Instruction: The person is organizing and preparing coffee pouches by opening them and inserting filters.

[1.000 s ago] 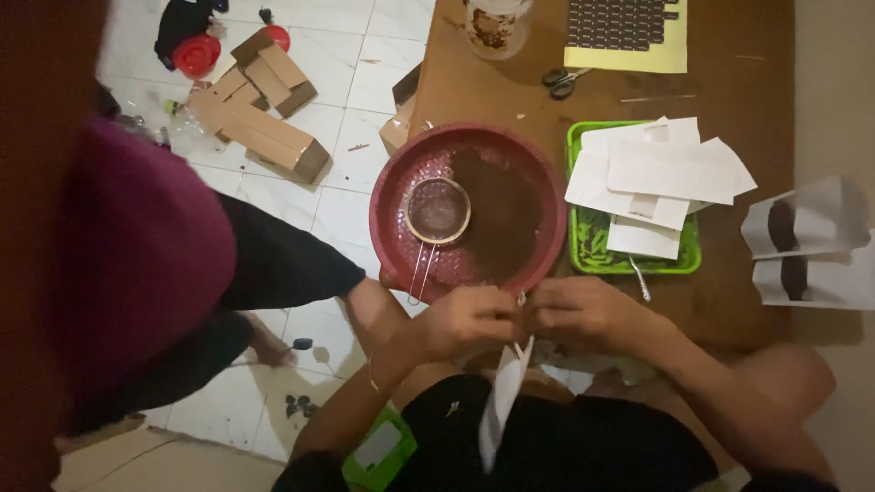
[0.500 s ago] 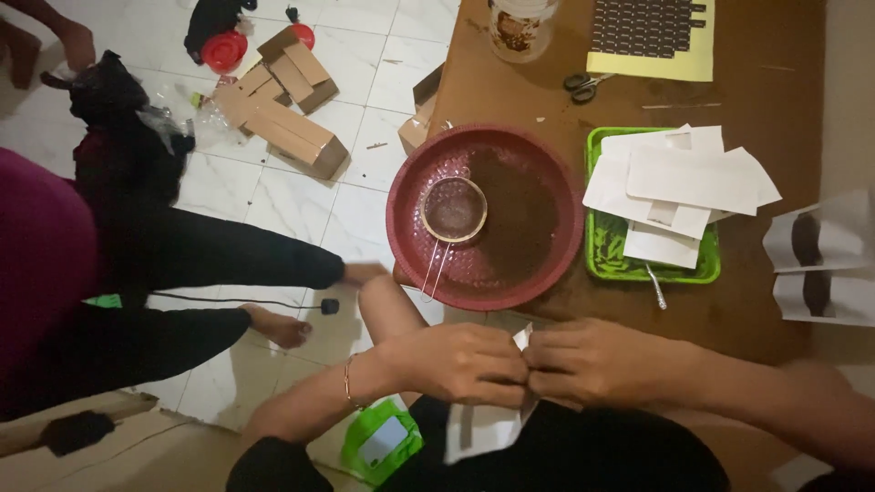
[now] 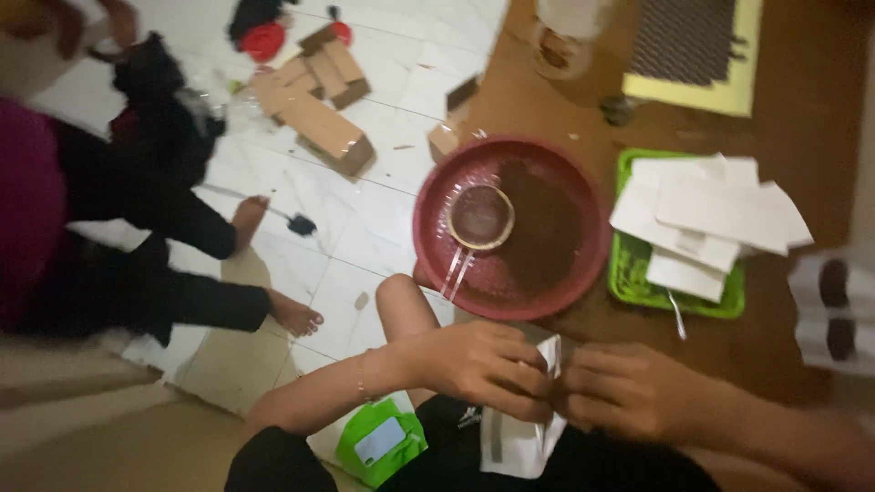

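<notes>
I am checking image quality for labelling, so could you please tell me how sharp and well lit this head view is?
Head view: motion blur smears both the left hand and right hand on the white packet; lighting is dim and warm; the red basin stays recognisable.

Left hand (image 3: 478, 369), right hand (image 3: 629, 392) (fingertips pinched)

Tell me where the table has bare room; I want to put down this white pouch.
Bare brown table lies between the yellow mat and green tray, and below the tray, right of the right hand. The red basin and the paper-stacked tray crowd the middle.
</notes>
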